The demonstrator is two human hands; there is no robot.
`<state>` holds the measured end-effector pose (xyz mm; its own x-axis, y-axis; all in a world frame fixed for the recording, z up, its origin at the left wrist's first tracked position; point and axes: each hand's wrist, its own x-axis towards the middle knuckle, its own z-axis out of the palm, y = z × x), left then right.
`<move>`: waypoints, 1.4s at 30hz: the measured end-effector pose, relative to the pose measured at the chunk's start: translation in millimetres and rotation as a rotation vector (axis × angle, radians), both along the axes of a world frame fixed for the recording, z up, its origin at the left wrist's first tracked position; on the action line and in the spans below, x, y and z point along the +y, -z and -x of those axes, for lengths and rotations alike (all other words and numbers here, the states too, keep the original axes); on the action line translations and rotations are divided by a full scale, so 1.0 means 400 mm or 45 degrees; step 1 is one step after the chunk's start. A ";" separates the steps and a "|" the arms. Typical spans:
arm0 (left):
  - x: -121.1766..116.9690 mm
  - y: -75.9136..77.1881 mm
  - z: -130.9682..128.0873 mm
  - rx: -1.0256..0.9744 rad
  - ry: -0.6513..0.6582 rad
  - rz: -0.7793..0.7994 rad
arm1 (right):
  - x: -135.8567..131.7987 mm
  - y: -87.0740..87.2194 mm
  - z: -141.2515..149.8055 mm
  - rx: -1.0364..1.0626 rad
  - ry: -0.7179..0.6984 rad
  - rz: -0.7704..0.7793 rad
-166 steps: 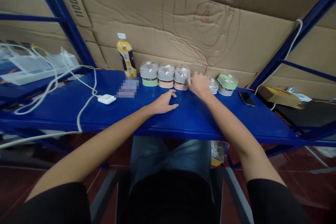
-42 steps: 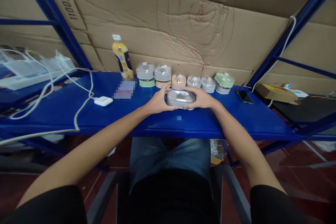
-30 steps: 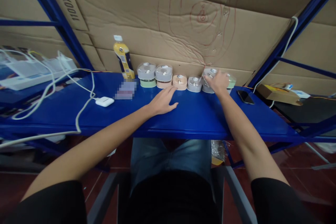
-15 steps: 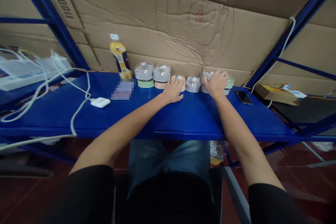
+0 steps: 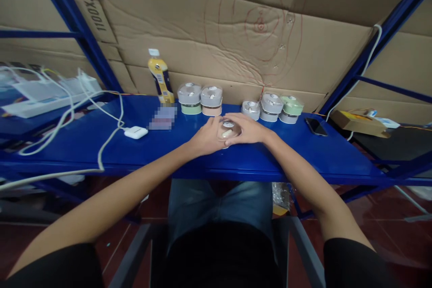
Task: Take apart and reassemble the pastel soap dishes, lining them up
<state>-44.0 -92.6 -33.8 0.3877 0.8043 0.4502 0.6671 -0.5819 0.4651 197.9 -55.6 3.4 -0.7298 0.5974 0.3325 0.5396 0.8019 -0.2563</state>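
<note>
Between both hands, at the middle of the blue table point(image 5: 162, 146), is a small peach-toned box point(image 5: 228, 132) with a clear lid. My left hand point(image 5: 208, 137) wraps round its left side, thumb in front. From the other side my right hand point(image 5: 250, 129) curls over it, so the two hands nearly meet and hide most of its walls. Behind them on the left, a grey box point(image 5: 189, 94) sits on a green one, and another grey box point(image 5: 211, 96) on a peach one. Behind right are a single grey box point(image 5: 250, 110), a grey pair point(image 5: 271, 105) and a green box point(image 5: 292, 105) on a grey one.
A yellow drink bottle point(image 5: 161, 76) stands at the back left, with a blurred-out card point(image 5: 164, 117) before it. A white earphone case point(image 5: 136, 132) and white cables point(image 5: 104, 144) lie left. To the right are a phone point(image 5: 316, 126) and an open carton point(image 5: 359, 124). Cardboard point(image 5: 175, 22) walls the back.
The peach box has come forward from the back row toward me. My right hand has left the grey stack on the right and moved left onto the peach box.
</note>
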 end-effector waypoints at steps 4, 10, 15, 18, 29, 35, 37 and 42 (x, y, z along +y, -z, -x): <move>0.057 0.011 0.033 -0.150 0.290 0.176 | -0.032 0.007 0.009 -0.084 0.144 -0.053; 0.076 0.036 0.042 -0.321 0.444 0.297 | -0.064 0.020 0.020 -0.146 0.263 -0.023; 0.073 0.044 0.038 -0.313 0.424 0.208 | -0.046 0.028 -0.003 0.036 0.306 0.086; 0.067 0.037 0.038 -0.218 0.374 0.097 | -0.014 0.025 -0.056 0.204 0.360 0.159; 0.043 0.012 0.038 0.015 0.417 -0.059 | 0.022 0.004 -0.160 0.324 0.710 0.323; 0.088 0.008 0.084 -0.148 0.134 -0.111 | 0.028 0.002 -0.166 0.305 0.738 0.340; 0.102 0.013 0.096 -0.157 0.014 -0.081 | 0.033 0.003 -0.177 0.254 0.721 0.355; 0.125 0.032 0.106 -0.110 -0.153 0.015 | 0.046 0.012 -0.194 0.138 0.692 0.378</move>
<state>-86.3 -42.8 -46.6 0.2483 0.8481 0.4680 0.6891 -0.4942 0.5300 275.4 -37.2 -1.5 -0.2675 0.9517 0.1508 0.8086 0.3069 -0.5020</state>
